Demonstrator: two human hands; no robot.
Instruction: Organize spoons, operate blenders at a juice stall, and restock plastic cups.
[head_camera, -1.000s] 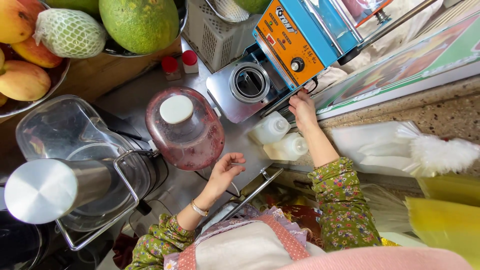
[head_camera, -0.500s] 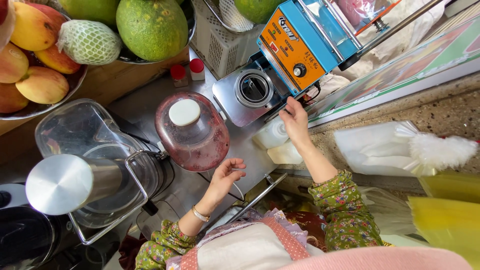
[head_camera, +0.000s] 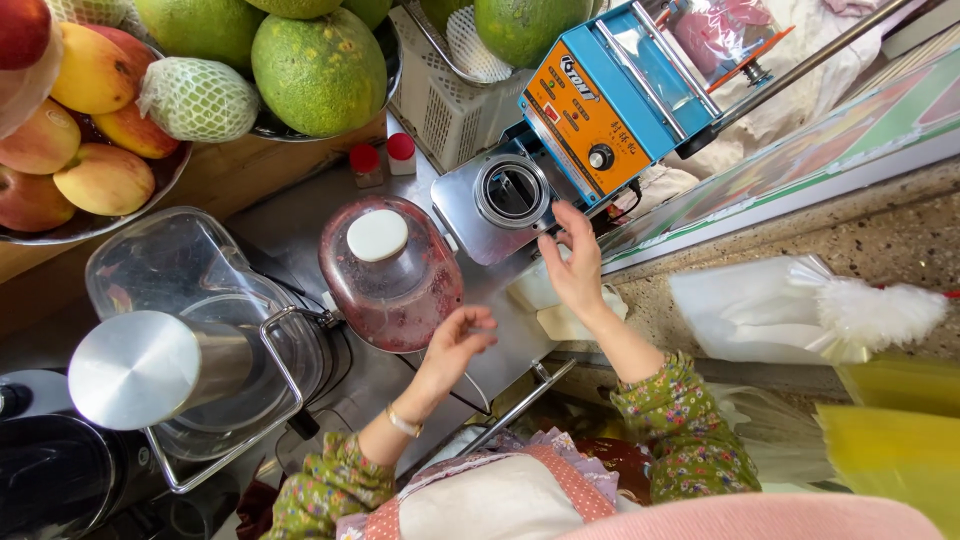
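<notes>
Head view, counter below you:
left hand (head_camera: 458, 345): open, fingers loose, holding nothing, just beside the blender jar (head_camera: 392, 272).
blender jar: lidded, red pulp inside, sits up-left of your left fingertips; contact unclear.
right hand (head_camera: 575, 262): open, fingers spread, empty, at the front edge of the cup sealer (head_camera: 590, 130).
sealer ring (head_camera: 511, 192): just left of your right fingertips.
juicer (head_camera: 190, 345): well left of both hands.

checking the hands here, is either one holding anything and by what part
Nothing is held. The left hand is open beside the blender jar, not gripping it; the right hand is open, fingers spread, by the cup sealing machine.
</notes>
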